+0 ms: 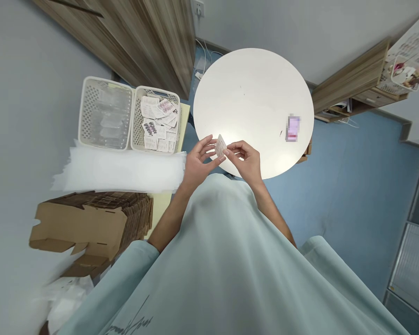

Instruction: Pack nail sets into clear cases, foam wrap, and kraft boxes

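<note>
A small printed card (220, 145), over the near edge of the round white table (251, 83), is pinched in the right hand (247, 162); the left hand (196, 164) has its fingers spread beside it, contact unclear. Inspecting or turning the card seems underway, calling next for light, steady fingertips.

My right hand (246, 160) covers one corner of the small card (219, 146), whose print is too small for me to read. My left hand (197, 163) hides a stretch of the desk's (251, 88) near-left edge; by its right edge, a pinkish item (293, 127) is blurred into blocks.
</note>
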A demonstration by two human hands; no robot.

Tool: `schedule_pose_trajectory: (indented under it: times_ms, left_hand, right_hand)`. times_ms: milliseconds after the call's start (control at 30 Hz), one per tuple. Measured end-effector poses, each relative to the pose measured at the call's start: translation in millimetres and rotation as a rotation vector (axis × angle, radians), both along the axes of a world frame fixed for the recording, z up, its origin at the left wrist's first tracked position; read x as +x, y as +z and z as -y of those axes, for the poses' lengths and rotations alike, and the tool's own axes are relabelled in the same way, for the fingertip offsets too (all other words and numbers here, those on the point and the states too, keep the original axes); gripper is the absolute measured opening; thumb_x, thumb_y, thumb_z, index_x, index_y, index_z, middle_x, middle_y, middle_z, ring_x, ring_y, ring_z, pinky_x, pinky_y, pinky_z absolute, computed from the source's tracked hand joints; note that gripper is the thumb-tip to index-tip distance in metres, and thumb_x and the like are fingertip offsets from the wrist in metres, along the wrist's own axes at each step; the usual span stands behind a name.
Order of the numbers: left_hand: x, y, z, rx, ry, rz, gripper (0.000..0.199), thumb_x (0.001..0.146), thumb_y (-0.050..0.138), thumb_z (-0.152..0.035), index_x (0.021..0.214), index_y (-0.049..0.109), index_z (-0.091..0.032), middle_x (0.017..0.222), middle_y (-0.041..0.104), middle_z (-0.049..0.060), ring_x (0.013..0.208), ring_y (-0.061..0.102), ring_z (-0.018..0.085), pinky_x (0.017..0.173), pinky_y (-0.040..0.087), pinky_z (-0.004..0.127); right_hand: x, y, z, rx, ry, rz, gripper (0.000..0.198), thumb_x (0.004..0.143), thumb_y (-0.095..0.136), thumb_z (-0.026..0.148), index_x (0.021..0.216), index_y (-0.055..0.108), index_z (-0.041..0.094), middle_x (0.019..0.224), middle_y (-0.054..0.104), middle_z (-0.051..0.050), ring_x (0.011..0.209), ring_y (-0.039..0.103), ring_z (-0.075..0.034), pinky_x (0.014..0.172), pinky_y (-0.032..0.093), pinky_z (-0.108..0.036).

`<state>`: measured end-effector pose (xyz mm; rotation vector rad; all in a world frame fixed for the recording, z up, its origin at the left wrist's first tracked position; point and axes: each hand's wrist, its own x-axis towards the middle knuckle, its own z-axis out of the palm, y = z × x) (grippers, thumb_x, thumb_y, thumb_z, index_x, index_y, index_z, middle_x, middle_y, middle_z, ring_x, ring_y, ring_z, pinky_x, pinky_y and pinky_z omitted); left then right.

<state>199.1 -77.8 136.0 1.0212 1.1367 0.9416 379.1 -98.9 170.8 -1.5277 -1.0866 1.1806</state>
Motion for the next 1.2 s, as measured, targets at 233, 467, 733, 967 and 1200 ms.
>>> schedule_pose_trajectory:
  times_ms: [233, 467, 733, 967, 1200]
  left_hand:
    - [-11.8, 4.5, 4.8, 0.024, 0.053, -0.005, 0.07, 0.087, 0.096, -0.056, 0.144, 0.075, -0.022, 0.143, 0.08, 0.016, 0.129, 0.079, 0.033, 0.119, 0.063, 0.053]
    - [-18.6, 0.9, 6.3, -0.004, 0.086, 0.013, 0.061, 0.083, 0.098, -0.046, 0.135, 0.079, -0.021, 0.133, 0.082, 0.013, 0.118, 0.083, 0.03, 0.114, 0.066, 0.052]
    - [-29.3, 4.3, 4.0, -0.13, -0.047, 0.202, 0.074, 0.081, 0.102, -0.056, 0.143, 0.075, -0.026, 0.136, 0.081, 0.015, 0.129, 0.08, 0.034, 0.111, 0.068, 0.051]
    - [-24.5, 13.5, -0.9, -0.344, -0.408, 0.476, 0.091, 0.082, 0.084, -0.094, 0.14, 0.081, -0.024, 0.145, 0.081, 0.021, 0.134, 0.079, 0.045, 0.109, 0.068, 0.055]
    - [-13.8, 12.9, 0.3, -0.347, -0.372, 0.455, 0.082, 0.086, 0.08, -0.092, 0.132, 0.084, -0.024, 0.138, 0.084, 0.02, 0.124, 0.084, 0.042, 0.101, 0.071, 0.052]
  right_hand:
    - [13.5, -7.2, -6.1, 0.014, -0.044, -0.047, 0.055, 0.09, 0.084, 0.081, 0.099, 0.075, 0.027, 0.095, 0.077, -0.002, 0.084, 0.075, -0.019, 0.082, 0.067, -0.037]
    - [15.5, -11.4, -9.6, 0.017, -0.017, -0.077, 0.056, 0.089, 0.085, 0.082, 0.097, 0.076, 0.027, 0.089, 0.075, -0.001, 0.079, 0.073, -0.019, 0.078, 0.067, -0.037]
    - [21.7, -6.8, -11.4, -0.008, 0.016, -0.092, 0.056, 0.089, 0.086, 0.082, 0.096, 0.076, 0.027, 0.091, 0.075, -0.001, 0.081, 0.072, -0.018, 0.08, 0.066, -0.037]
    - [23.2, -3.6, -16.6, -0.047, 0.075, -0.219, 0.061, 0.086, 0.086, 0.087, 0.098, 0.077, 0.027, 0.092, 0.075, -0.001, 0.079, 0.071, -0.017, 0.081, 0.069, -0.038]
    - [23.7, -4.9, -22.9, -0.048, 0.094, -0.215, 0.061, 0.087, 0.085, 0.086, 0.099, 0.077, 0.027, 0.094, 0.075, -0.001, 0.082, 0.071, -0.018, 0.081, 0.068, -0.036]
